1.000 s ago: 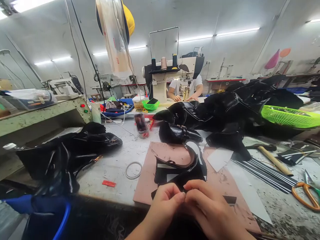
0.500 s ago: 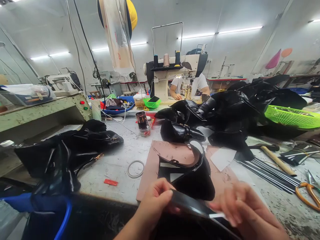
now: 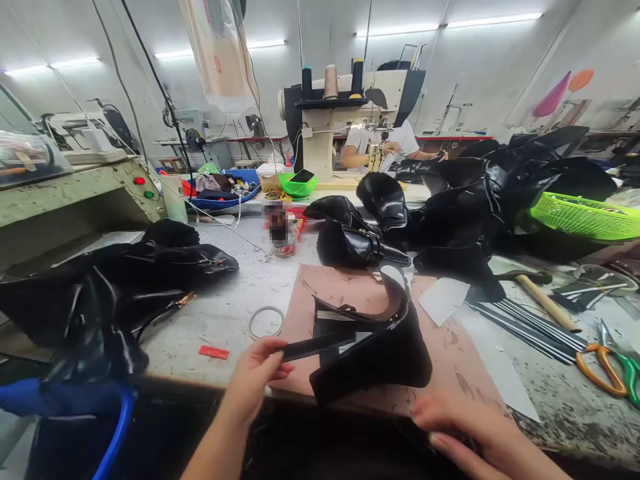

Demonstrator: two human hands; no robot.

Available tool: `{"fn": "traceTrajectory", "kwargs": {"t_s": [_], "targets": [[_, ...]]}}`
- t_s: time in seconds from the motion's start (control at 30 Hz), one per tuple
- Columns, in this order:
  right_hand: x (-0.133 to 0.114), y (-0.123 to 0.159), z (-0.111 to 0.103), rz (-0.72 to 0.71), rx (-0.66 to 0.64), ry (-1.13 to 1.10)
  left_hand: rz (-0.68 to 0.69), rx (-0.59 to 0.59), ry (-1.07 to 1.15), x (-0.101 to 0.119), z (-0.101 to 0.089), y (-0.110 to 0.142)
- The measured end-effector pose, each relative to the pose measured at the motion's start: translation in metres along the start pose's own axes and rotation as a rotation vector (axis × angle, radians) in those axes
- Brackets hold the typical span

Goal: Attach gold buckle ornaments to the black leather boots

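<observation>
Pinching one end of a narrow black strip (image 3: 320,347) between thumb and fingers, the left hand (image 3: 257,370) is just above the near edge of the tabletop (image 3: 215,320), beside the near left corner of a pink board (image 3: 343,287). The strip slants up to the right, and its far end passes over a curved black piece (image 3: 390,353) on the board; whether the two touch, I cannot tell. The curved piece sits around the middle of the board, its lower left corner reaching the near edge. The right hand (image 3: 467,430) is at the board's near right corner, fingers bent and blurred above a dark area; I cannot tell whether they grip anything.

Left of the board lie a pale ring (image 3: 267,322), just beside its left edge, and a red piece (image 3: 214,351) nearer the tabletop's front edge. A white sheet (image 3: 445,300) overlaps the board's right side. Farther right are black strips with white stripes (image 3: 530,327), a hammer (image 3: 547,303) and orange-handled scissors (image 3: 603,367). A shiny black boot (image 3: 357,247) lies just beyond the board's far edge, with a heap of black goods (image 3: 450,207) behind it to the right. Past the tabletop's far edge, a co-worker (image 3: 357,147) sits behind a sewing machine (image 3: 319,147).
</observation>
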State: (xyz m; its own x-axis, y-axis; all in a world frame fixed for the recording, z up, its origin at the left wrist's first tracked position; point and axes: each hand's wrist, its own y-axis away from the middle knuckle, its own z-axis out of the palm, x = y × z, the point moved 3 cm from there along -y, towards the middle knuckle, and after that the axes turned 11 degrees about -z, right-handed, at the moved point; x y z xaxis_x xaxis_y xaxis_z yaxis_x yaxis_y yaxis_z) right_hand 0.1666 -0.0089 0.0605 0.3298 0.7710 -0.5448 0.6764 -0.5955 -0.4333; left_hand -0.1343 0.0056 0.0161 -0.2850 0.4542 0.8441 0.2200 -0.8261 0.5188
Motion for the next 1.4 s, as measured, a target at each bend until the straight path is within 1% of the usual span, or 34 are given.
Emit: {"fn": "traceTrajectory", "kwargs": {"t_s": [0.07, 0.1, 0.13, 0.17, 0.23, 0.3, 0.37, 0.43, 0.5, 0.67, 0.83, 1.03, 1.13, 1.27, 1.4], "targets": [[-0.013, -0.034, 0.014, -0.149, 0.074, 0.158, -0.055, -0.107, 0.034, -0.012, 0.028, -0.003], [-0.017, -0.049, 0.022, -0.224, 0.09, 0.23, -0.058, -0.156, 0.067, -0.017, 0.04, -0.004], [-0.019, -0.061, 0.031, -0.265, 0.082, 0.289, -0.051, -0.202, 0.104, -0.02, 0.051, -0.004], [-0.019, -0.072, 0.038, -0.282, 0.071, 0.333, -0.046, -0.236, 0.141, -0.022, 0.058, -0.004], [-0.014, -0.084, 0.049, -0.246, 0.042, 0.396, -0.05, -0.269, 0.202, -0.026, 0.066, -0.002], [-0.006, -0.089, 0.054, -0.171, 0.008, 0.407, -0.079, -0.268, 0.246, -0.029, 0.065, 0.0], [0.001, -0.087, 0.054, -0.106, -0.013, 0.375, -0.14, -0.268, 0.277, -0.032, 0.062, 0.003], [0.005, -0.084, 0.053, -0.062, -0.009, 0.34, -0.189, -0.286, 0.308, -0.035, 0.06, 0.006], [0.007, -0.083, 0.051, -0.039, 0.006, 0.327, -0.204, -0.316, 0.336, -0.035, 0.059, 0.008], [0.007, -0.083, 0.051, -0.021, 0.022, 0.317, -0.167, -0.334, 0.343, -0.032, 0.06, 0.014], [0.007, -0.083, 0.052, 0.014, 0.011, 0.299, -0.154, -0.358, 0.317, -0.029, 0.06, 0.018], [0.007, -0.082, 0.052, 0.011, 0.011, 0.322, -0.158, -0.355, 0.271, -0.034, 0.057, 0.018], [0.007, -0.082, 0.052, 0.013, 0.007, 0.329, -0.088, -0.366, 0.194, -0.035, 0.056, 0.018], [0.007, -0.082, 0.053, 0.022, -0.012, 0.325, 0.035, -0.305, 0.061, -0.029, 0.056, 0.018], [0.007, -0.082, 0.053, 0.037, -0.033, 0.32, 0.031, -0.28, 0.026, -0.027, 0.057, 0.018]]}}
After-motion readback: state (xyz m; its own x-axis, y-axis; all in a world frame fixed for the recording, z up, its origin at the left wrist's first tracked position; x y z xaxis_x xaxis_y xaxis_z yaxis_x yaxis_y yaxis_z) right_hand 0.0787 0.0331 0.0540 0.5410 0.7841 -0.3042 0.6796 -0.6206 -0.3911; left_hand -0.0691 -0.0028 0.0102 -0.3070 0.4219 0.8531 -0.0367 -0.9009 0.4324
